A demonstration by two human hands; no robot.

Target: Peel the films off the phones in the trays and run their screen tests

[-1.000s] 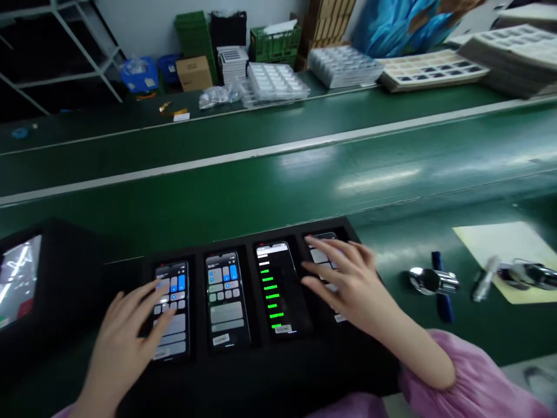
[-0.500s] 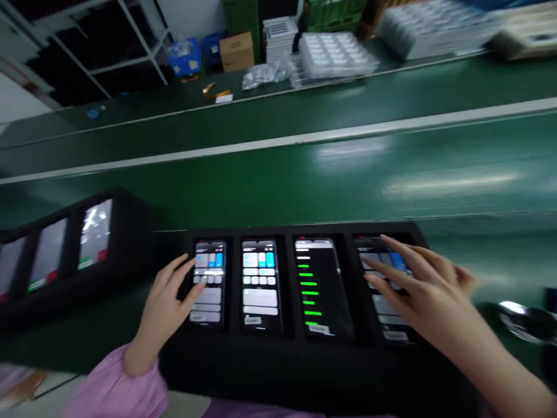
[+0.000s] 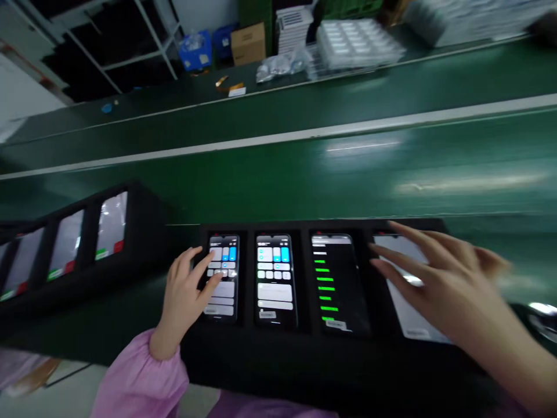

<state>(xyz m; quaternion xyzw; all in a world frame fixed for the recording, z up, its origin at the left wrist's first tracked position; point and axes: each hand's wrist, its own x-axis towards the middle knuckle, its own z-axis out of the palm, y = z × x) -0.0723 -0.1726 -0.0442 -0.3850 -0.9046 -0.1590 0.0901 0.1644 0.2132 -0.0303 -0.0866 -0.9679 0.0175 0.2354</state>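
Beside the green conveyor (image 3: 278, 174), spread left fingers (image 3: 208, 273) touch a phone (image 3: 228, 293)

Lit from above, going by long pale glare streaks across green belt (image 3: 361, 148). Phone screens (image 3: 274, 278) bright, fairly crisp, slight sheen. Heavy motion blur on right hand (image 3: 452, 278) and far trays (image 3: 357, 43). Shadows soft and weak on top surfaces, deep dark under rack (image 3: 126, 55). Strong wide-angle bowing toward edges, worst at corners. Whole frame tilted.
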